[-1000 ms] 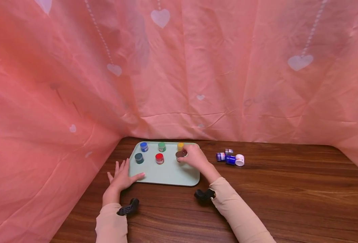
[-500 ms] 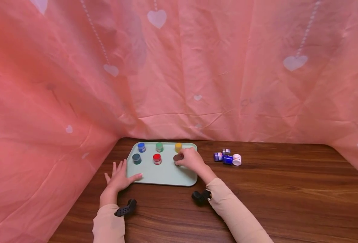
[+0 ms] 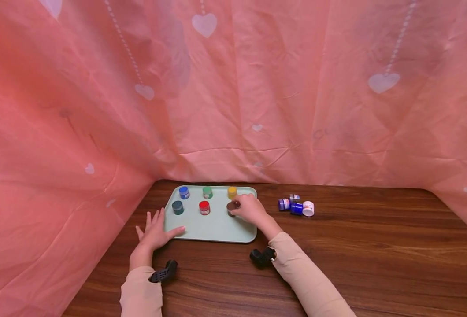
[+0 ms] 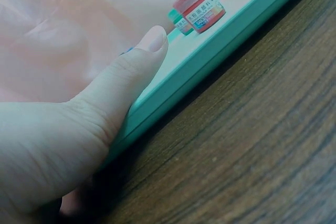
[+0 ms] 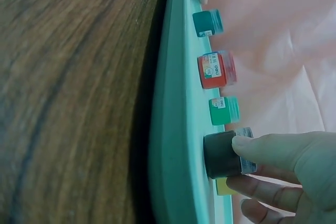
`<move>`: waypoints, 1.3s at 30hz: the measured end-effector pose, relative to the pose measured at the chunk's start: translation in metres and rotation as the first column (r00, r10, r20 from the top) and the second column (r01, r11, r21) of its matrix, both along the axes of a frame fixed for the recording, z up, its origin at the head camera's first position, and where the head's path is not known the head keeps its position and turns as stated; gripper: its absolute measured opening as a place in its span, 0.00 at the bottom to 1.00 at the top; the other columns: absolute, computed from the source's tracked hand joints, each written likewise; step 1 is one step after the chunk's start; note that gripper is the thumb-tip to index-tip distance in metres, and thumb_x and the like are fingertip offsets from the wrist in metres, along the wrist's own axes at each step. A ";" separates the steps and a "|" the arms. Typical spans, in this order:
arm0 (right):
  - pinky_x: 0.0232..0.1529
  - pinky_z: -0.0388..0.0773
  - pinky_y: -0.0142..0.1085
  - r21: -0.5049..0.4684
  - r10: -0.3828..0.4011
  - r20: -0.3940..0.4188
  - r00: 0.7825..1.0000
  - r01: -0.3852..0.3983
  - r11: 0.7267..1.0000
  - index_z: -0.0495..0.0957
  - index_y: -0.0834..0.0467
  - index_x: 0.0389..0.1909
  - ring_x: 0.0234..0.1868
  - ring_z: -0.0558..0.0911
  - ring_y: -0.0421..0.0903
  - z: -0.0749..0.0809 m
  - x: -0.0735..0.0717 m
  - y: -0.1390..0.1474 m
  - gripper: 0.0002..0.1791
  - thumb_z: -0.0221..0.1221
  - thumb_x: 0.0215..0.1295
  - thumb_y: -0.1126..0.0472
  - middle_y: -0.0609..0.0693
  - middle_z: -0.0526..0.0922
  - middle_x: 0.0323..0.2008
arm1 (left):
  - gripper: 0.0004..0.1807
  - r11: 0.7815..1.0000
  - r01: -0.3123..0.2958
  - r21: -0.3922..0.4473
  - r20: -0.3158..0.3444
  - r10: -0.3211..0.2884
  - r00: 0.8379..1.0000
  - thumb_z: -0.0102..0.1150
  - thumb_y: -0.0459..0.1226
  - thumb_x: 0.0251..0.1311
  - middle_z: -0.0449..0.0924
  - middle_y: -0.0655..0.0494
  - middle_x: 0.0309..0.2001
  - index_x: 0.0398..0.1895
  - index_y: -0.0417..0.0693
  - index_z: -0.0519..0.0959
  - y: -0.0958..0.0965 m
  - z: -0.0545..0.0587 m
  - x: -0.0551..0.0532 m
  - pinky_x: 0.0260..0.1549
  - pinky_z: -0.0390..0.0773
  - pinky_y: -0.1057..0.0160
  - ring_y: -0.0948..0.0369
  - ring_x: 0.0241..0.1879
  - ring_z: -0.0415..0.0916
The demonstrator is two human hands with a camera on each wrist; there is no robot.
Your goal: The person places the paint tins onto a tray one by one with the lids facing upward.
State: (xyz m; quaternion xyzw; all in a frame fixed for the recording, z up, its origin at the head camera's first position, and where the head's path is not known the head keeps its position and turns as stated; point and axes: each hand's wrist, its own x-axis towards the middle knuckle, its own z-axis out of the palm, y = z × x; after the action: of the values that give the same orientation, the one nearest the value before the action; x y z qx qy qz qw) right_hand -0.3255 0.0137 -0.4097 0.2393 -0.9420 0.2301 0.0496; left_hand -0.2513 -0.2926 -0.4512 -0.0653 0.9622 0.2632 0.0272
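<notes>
My right hand [image 3: 251, 209] pinches a dark brown paint jar [image 5: 223, 155] by its lid between thumb and fingers; the jar stands upright on a pale green tray [image 3: 217, 231]. Left of it on the tray are a red paint jar [image 3: 204, 208] and a dark teal jar [image 3: 178, 208]. Behind them, in a second row, stand a blue jar [image 3: 183, 193], a green jar [image 3: 207, 192] and a yellow jar [image 3: 232, 192]. My left hand [image 3: 154, 231] lies at the tray's front left corner with fingers spread, its thumb over the rim.
Right of the tray, several more jars lie close together on the brown wooden table [image 3: 356, 251]: a purple one [image 3: 283, 204], a deep blue one [image 3: 296, 208], a white one [image 3: 308, 208] and a small greyish one [image 3: 294, 197]. A pink curtain [image 3: 281, 97] hangs behind the table.
My right hand has brought the brown jar slightly toward me, away from the yellow jar, which shows more fully. The left hand keeps its place on the tray; the whole view has shifted slightly.
</notes>
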 end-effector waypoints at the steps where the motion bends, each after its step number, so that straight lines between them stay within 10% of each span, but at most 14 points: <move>1: 0.41 0.79 0.42 -0.002 -0.001 0.003 1.000 0.001 1.000 0.85 0.54 0.39 0.38 0.82 0.47 0.000 0.000 0.000 0.10 0.69 0.56 0.57 0.49 0.87 0.35 | 0.66 1.000 0.000 0.000 0.000 0.000 1.000 0.56 0.72 0.49 0.37 0.34 0.77 0.78 0.41 0.38 0.000 0.000 0.000 0.62 0.21 0.24 0.37 0.76 0.21; 39: 0.50 0.72 0.54 0.004 -0.021 -0.031 0.999 0.021 1.000 0.82 0.60 0.47 0.49 0.74 0.59 0.015 -0.003 0.059 0.19 0.68 0.57 0.55 0.59 0.81 0.41 | 0.67 1.000 -0.004 -0.013 -0.004 0.004 1.000 0.56 0.72 0.49 0.37 0.34 0.77 0.78 0.41 0.38 -0.003 -0.002 0.000 0.62 0.21 0.24 0.37 0.76 0.22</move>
State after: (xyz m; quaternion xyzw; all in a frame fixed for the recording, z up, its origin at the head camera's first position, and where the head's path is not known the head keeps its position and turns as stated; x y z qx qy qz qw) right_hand -0.3289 0.0731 -0.3949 0.2330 -0.9441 0.2237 0.0661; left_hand -0.2509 -0.2960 -0.4533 -0.0669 0.9638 0.2570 0.0243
